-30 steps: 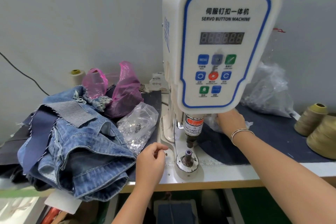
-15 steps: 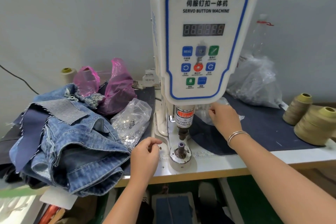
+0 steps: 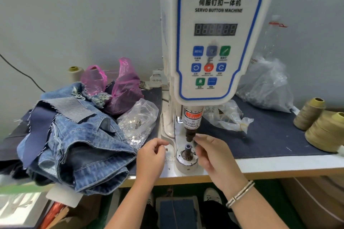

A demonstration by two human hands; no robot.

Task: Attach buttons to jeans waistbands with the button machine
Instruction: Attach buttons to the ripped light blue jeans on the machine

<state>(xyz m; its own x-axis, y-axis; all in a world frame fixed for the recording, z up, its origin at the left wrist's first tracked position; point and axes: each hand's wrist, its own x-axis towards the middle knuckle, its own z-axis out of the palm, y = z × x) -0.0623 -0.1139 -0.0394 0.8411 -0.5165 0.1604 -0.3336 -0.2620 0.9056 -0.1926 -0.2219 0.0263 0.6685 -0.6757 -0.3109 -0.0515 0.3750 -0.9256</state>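
From the head camera: my right hand [image 3: 212, 156] is raised at the servo button machine [image 3: 214, 42], thumb and fingertips pinched together just beside the dark punch [image 3: 190, 135] under the machine's head. Whatever sits in that pinch is too small to make out. Directly below the punch, the lower die post [image 3: 187, 151] rises from its round metal base [image 3: 186, 162] on the white table [image 3: 279, 163], with my right fingers close against its right side. A silver bracelet [image 3: 240, 193] circles my right wrist.

My left hand [image 3: 151, 156] hovers just left of the die base, fingers curled inward with the thumb meeting the forefinger; I cannot tell whether a small piece is held there.

The jeans [image 3: 74, 143] lie in a rumpled heap on the left end of the table, well clear of the die, their near fold just beside my left hand. Against the heap on its right sits a clear bag of small metal parts [image 3: 137, 122]. Behind them, pink plastic bags [image 3: 122, 87] and a pale thread cone [image 3: 74, 73] stand near the wall. A dark cloth [image 3: 270, 135] covers the table to the machine's right, carrying a crumpled clear bag [image 3: 230, 117], a larger clear bag [image 3: 266, 87] farther back, and two tan thread cones [image 3: 323, 122] at the right edge. The machine's display [image 3: 216, 29] reads dark.
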